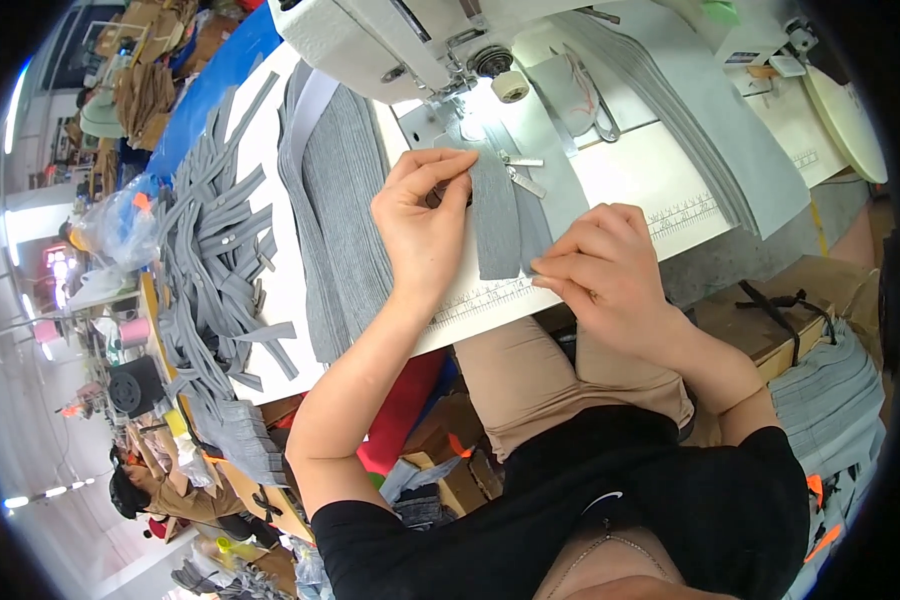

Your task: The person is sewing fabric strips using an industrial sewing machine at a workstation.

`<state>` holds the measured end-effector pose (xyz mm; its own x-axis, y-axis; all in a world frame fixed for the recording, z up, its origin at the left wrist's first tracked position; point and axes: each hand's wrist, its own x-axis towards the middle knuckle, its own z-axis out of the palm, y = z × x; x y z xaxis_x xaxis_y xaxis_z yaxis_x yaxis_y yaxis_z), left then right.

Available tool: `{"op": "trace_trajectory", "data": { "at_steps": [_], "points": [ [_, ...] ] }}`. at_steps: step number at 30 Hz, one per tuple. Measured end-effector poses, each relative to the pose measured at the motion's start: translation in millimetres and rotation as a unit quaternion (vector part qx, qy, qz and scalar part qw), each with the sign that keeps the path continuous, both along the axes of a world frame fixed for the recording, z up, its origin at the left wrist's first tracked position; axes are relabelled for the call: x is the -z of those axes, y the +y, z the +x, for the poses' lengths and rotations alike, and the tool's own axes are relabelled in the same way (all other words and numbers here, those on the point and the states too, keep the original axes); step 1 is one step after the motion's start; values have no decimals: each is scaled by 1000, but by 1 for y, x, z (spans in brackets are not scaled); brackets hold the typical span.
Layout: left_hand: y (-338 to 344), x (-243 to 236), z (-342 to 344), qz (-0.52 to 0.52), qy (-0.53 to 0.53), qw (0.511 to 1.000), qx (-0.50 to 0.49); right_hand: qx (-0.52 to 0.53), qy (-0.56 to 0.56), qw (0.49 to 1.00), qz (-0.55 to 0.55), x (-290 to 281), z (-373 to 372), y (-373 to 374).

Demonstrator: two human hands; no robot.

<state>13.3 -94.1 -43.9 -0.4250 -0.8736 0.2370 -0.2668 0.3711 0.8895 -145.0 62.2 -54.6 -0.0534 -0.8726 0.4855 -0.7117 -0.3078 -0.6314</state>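
A narrow grey fabric piece (495, 222) lies just in front of the needle area of a white sewing machine (365, 45). My left hand (422, 220) pinches its upper left edge between thumb and fingertips. Along its right side runs a grey zipper (533, 222), partly covered by the fabric. A metal zipper pull (526, 182) sticks out near its upper end. With thumb and forefinger together, my right hand (607, 275) grips the zipper's lower end, close to the table's front edge. The fabric's upper end reaches up to the lit presser foot.
A stack of grey fabric pieces (342, 190) lies left of my left hand, and a heap of grey zippers (215, 245) farther left. Snips (592, 95) rest right of the machine, near long grey strips (660, 110). A ruler tape (480, 305) follows the table edge.
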Motion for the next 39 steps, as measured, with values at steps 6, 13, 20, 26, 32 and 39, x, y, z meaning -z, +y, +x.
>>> {"op": "trace_trajectory", "data": {
  "at_steps": [6, 13, 20, 26, 32, 39],
  "points": [
    [0, 0, 1, 2, 8, 1000, -5, 7, 4, 1000, -2, -3, -3, -12],
    [-5, 9, 1, -110, -64, 992, -7, 17, 21, 1000, -7, -4, -8, -25],
    [-1, 3, 0, -113, -76, 990, 15, 14, 56, 998, -20, -3, -8, -34],
    [-1, 3, 0, -34, -29, 999, 3, 17, 54, 998, -26, -2, -8, -37],
    [-1, 8, -3, -67, -31, 997, 12, 32, 73, 996, -36, -3, -9, -42],
    [-2, 9, -3, -136, -64, 988, 23, 47, 95, 994, -31, -4, -10, -45]
  ]
}}
